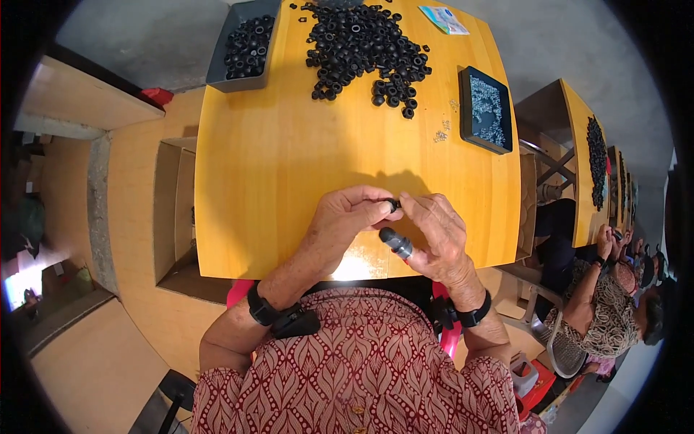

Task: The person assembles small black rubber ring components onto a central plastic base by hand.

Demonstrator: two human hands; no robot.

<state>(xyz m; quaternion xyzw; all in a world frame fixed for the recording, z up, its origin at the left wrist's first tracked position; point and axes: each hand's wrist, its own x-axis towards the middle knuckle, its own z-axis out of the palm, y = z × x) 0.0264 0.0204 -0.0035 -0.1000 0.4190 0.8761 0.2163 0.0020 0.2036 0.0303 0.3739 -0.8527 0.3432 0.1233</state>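
Note:
My left hand [345,220] and my right hand [437,231] meet over the near edge of the yellow wooden table [289,166]. Between the fingertips of both hands sits a small black ring-shaped part [393,204]. My right hand also grips a short black cylindrical tool [396,242] with a grey band, its tip pointing up toward the ring. Farther back lies a large pile of black rings [365,47].
A grey tray [244,47] with black rings stands at the table's back left. At the right edge, a black tray [486,108] holds small metal pieces, with a few loose ones [441,134] beside it. A packet [443,19] lies at the back. Other people [607,304] sit at tables to the right.

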